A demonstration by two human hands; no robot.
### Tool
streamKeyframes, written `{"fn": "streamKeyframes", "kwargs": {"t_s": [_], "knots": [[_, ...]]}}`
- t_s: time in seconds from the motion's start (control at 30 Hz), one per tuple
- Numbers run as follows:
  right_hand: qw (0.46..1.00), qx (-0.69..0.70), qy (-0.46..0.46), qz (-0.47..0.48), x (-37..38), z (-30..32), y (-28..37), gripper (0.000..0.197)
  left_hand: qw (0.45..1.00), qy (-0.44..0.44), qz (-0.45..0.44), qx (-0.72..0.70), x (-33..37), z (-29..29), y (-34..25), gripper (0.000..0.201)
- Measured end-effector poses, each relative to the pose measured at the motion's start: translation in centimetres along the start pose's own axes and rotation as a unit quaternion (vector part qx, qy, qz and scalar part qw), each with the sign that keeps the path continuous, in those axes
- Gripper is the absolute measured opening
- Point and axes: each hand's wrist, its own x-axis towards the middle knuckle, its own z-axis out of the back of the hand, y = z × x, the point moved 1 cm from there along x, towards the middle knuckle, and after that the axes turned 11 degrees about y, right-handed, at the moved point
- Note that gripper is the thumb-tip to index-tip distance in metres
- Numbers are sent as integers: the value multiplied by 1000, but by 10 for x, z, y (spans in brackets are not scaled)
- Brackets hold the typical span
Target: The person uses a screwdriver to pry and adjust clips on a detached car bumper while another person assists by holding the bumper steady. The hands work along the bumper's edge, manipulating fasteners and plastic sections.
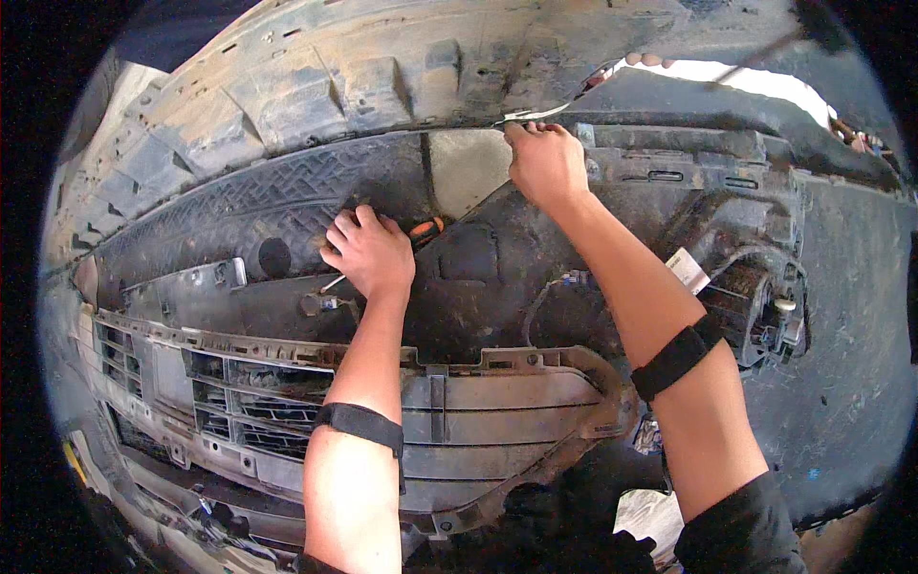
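Note:
Inside a large, dirty black plastic car bumper [382,177], both my hands work at its inner face. My left hand [371,251] is closed, fingers bent against the plastic. Under its palm runs a screwdriver [427,230]: the orange and black handle sticks out on the right, the thin shaft on the left. Farther up and to the right, my right hand [548,163] is curled over the bumper's far edge, its fingertips partly hidden behind it. Just beyond those fingers lies a pale strip [543,115]. A flat beige patch [469,167] shows to the left of my right hand.
Nearer me is a slatted grille [507,407]. A round black lamp unit [741,301] with wiring and a white label sits right of my right forearm. A small sensor with a plug [314,303] is left of my left wrist. A dusty ribbed panel [316,86] stretches along the far side.

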Motion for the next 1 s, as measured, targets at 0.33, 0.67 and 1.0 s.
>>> {"fn": "streamKeyframes", "kwargs": {"t_s": [0.33,0.67,1.0], "knots": [[999,-25,39,-4,3,-4,-1,17,1000,-3,5,-8,1,1,0,23],[999,-24,18,-12,1,-11,1,16,1000,25,5,7,1,-5,-1,28],[1000,-26,13,-8,0,-10,-1,17,1000,30,-3,10,-1,-10,-2,23]]}}
